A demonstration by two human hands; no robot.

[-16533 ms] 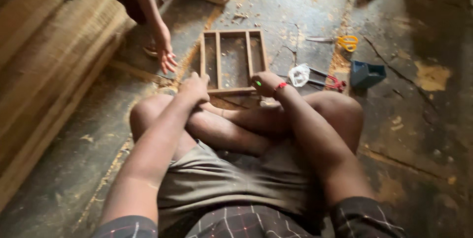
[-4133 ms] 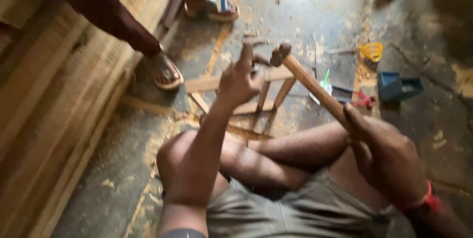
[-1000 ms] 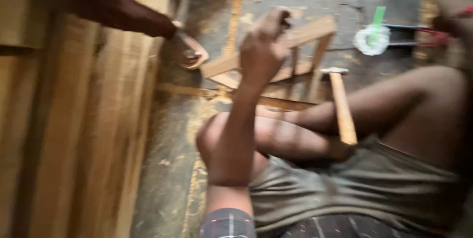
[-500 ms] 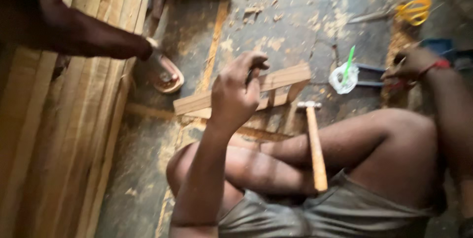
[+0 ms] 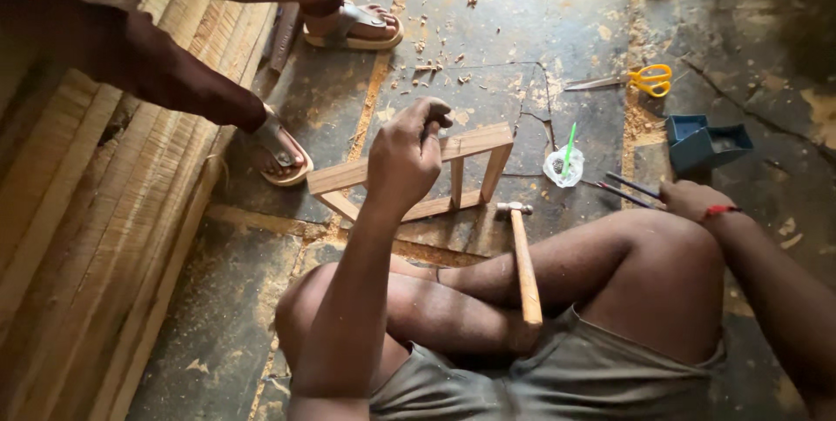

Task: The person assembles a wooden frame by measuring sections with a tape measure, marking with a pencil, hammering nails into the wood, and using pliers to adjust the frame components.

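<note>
The left hand (image 5: 407,160) has its grip closed around the top rail of a small pale wooden frame with upright slats (image 5: 418,179), which stands tilted on the dark concrete floor (image 5: 488,29) just beyond the person's crossed legs. The right hand (image 5: 692,199) rests past the right knee, near thin dark rods (image 5: 629,188); its fingers are partly hidden, so I cannot tell if its grip holds something. A hammer with a wooden handle (image 5: 524,260) leans on the thigh, its head touching the floor beside the frame. Farther out lie a clear plastic bag with a green stick (image 5: 564,164), a blue box (image 5: 705,142) and yellow-handled scissors (image 5: 640,81). Another person's sandalled foot (image 5: 280,151) stands by the wooden planks (image 5: 96,238) at the floor's left edge.
</note>
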